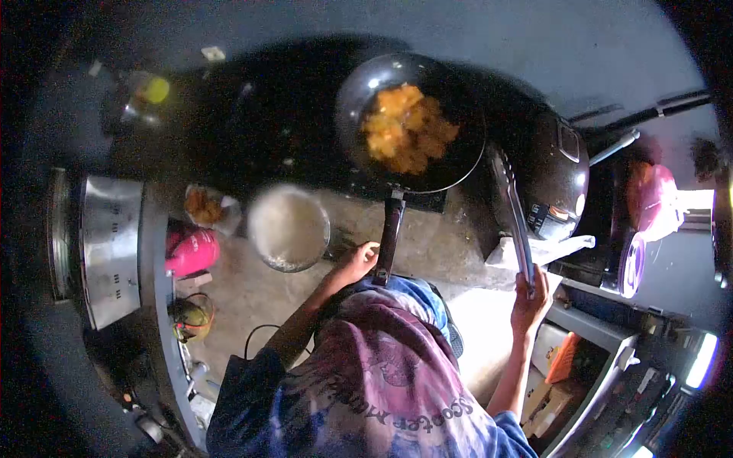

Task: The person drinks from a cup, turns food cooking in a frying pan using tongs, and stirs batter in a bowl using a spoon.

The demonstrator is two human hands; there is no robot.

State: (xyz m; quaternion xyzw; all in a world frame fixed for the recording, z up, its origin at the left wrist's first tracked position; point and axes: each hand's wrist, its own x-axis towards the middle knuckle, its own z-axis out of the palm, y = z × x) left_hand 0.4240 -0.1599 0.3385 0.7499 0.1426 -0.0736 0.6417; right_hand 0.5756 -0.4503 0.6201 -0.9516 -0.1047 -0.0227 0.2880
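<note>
A dark frying pan holds orange-brown fried pieces heaped in its middle. Its black handle points toward my body. Beside the handle's left side is my left hand, fingers curled inward. Part of those fingers is hidden, and I cannot tell whether they grip anything. My right hand is closed around the lower end of long metal tongs. The tongs' far end is up near the pan's right rim, apart from the food.
Left of the pan handle stands a round pan or bowl with pale contents. Beyond it is a small plate of brown food. A dark rice cooker stands on the right, a white plastic bag before it. A pink container is at left.
</note>
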